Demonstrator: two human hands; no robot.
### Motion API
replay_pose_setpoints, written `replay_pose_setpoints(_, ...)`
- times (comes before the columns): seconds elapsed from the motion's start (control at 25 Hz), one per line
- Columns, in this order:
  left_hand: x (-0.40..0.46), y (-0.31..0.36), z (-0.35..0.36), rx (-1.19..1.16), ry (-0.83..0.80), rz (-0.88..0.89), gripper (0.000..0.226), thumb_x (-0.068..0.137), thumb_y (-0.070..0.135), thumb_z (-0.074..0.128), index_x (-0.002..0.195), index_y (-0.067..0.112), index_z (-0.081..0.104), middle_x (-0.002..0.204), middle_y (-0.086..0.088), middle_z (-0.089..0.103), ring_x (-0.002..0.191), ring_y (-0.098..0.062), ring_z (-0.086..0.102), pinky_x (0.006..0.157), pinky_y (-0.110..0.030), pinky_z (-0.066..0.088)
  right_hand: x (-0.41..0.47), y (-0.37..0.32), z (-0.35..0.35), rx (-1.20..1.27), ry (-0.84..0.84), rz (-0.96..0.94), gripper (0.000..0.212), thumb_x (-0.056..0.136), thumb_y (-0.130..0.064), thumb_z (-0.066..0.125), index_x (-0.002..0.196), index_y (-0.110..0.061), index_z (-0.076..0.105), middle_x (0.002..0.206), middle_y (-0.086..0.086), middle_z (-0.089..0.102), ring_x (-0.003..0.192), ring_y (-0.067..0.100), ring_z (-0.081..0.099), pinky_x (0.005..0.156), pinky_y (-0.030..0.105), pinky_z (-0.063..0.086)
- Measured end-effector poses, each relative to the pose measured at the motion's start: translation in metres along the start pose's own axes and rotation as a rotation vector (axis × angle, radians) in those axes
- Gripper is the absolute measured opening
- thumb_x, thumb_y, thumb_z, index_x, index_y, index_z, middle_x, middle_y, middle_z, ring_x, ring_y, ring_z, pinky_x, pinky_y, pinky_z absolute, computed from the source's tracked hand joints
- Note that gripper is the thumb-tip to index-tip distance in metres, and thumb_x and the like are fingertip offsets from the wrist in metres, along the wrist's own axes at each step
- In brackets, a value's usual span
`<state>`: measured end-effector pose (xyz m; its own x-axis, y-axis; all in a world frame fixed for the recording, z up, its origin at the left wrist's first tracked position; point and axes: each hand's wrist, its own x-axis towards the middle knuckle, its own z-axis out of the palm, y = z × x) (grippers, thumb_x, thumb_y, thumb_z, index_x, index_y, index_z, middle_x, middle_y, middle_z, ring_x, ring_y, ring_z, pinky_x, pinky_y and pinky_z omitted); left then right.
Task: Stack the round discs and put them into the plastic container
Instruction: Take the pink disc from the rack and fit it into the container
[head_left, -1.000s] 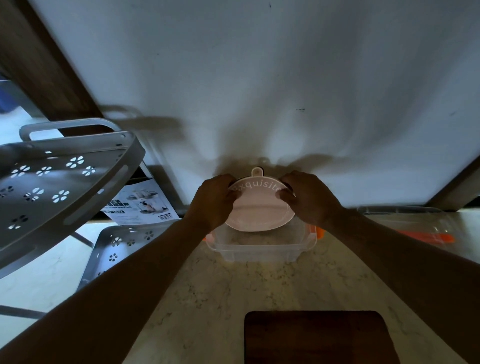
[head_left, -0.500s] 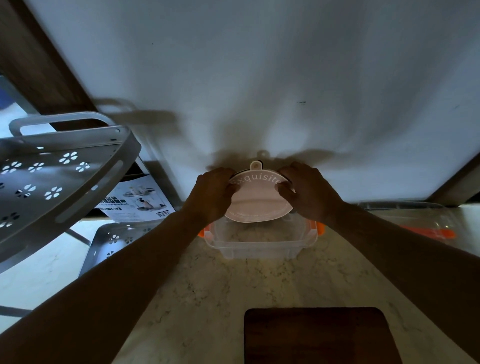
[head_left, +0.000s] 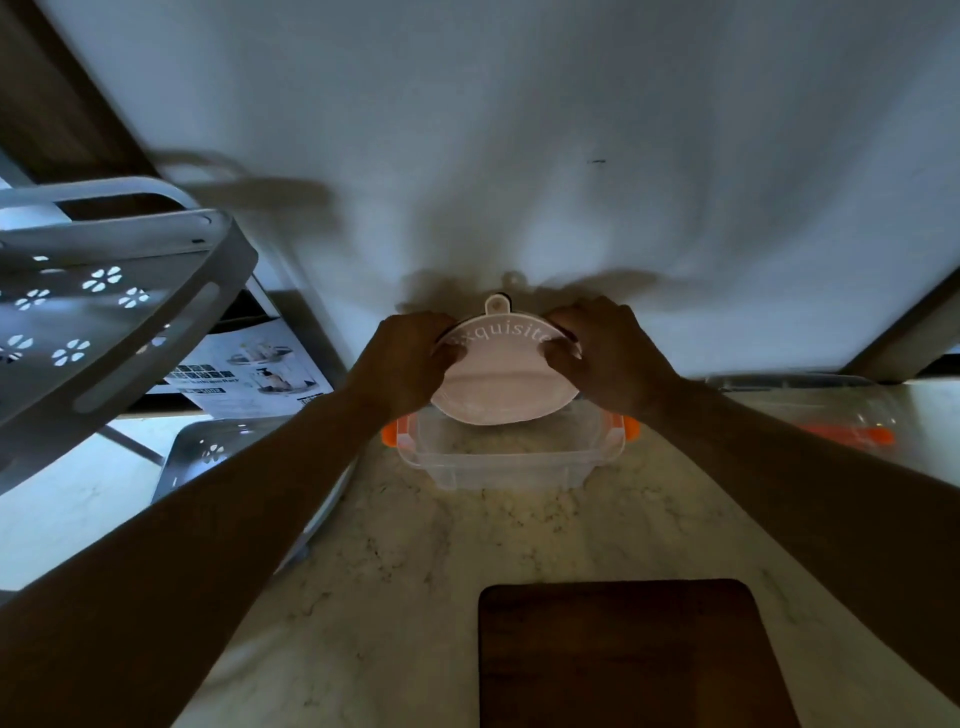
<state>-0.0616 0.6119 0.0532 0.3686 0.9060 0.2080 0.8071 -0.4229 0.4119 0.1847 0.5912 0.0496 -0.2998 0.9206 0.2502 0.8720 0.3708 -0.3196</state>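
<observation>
A pale pink round disc (head_left: 501, 382) with the word "exquisite" and a small tab on top is held tilted above the far part of a clear plastic container (head_left: 511, 460) with orange clips. My left hand (head_left: 402, 361) grips the disc's left edge and my right hand (head_left: 605, 351) grips its right edge. A dark edge behind the pink disc hints at more discs, but I cannot tell how many. The container stands on a marble counter against the white wall.
A dark wooden board (head_left: 631, 657) lies at the counter's near edge. The container's clear lid (head_left: 831, 415) with an orange clip rests at the right. A grey perforated rack (head_left: 98, 306) and a printed box (head_left: 244, 376) stand at the left, off the counter.
The disc and both hands have shifted slightly up and away, toward the wall, still above the container. The grip is unchanged.
</observation>
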Motion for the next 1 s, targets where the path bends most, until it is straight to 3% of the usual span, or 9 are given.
replay_pose_setpoints(0.12, -0.004, 0.001, 0.010, 0.045, -0.061, -0.021, 0.022, 0.094, 0.021, 0.060, 0.111, 0.009, 0.068, 0.108, -0.015, 0.071, 0.099, -0.033, 0.064, 0.085, -0.036, 0.046, -0.004, 0.001, 0.009, 0.011, -0.028, 0.016, 0.021, 0.093, -0.028, 0.058, 0.108, -0.015, 0.065, 0.093, 0.011, 0.062, 0.094, 0.034, 0.056, 0.081, 0.043, 0.042)
replay_pose_setpoints(0.36, 0.000, 0.003, 0.004, -0.053, 0.086, -0.037, 0.020, 0.094, 0.021, 0.060, 0.110, 0.013, 0.069, 0.105, -0.010, 0.072, 0.096, -0.028, 0.064, 0.084, -0.035, 0.048, -0.001, 0.006, 0.007, 0.088, 0.075, -0.003, 0.020, 0.094, -0.023, 0.060, 0.112, -0.015, 0.064, 0.100, 0.013, 0.064, 0.095, 0.034, 0.056, 0.082, 0.044, 0.046)
replay_pose_setpoints(0.52, -0.002, 0.004, 0.012, 0.065, -0.048, -0.082, 0.022, 0.096, 0.021, 0.057, 0.113, 0.012, 0.067, 0.112, -0.013, 0.070, 0.103, -0.034, 0.063, 0.093, -0.048, 0.047, -0.003, 0.005, 0.017, -0.048, -0.036, 0.054, 0.025, 0.095, -0.029, 0.057, 0.116, -0.016, 0.063, 0.106, 0.012, 0.062, 0.104, 0.035, 0.053, 0.087, 0.043, 0.039)
replay_pose_setpoints(0.76, 0.003, 0.006, 0.011, 0.027, -0.014, -0.115, 0.019, 0.094, 0.022, 0.060, 0.107, 0.011, 0.069, 0.109, -0.012, 0.072, 0.101, -0.035, 0.064, 0.090, -0.048, 0.050, 0.002, 0.000, 0.013, -0.050, -0.022, 0.076, 0.025, 0.095, -0.027, 0.058, 0.114, -0.013, 0.064, 0.111, 0.013, 0.064, 0.109, 0.035, 0.052, 0.088, 0.044, 0.039)
replay_pose_setpoints(1.0, 0.007, 0.004, 0.004, 0.011, -0.002, -0.087, 0.018, 0.095, 0.022, 0.060, 0.103, 0.010, 0.070, 0.102, -0.012, 0.073, 0.095, -0.033, 0.065, 0.086, -0.048, 0.052, 0.007, 0.000, 0.004, -0.039, 0.012, 0.027, 0.020, 0.093, -0.021, 0.061, 0.108, -0.008, 0.066, 0.105, 0.015, 0.067, 0.102, 0.036, 0.056, 0.087, 0.043, 0.044)
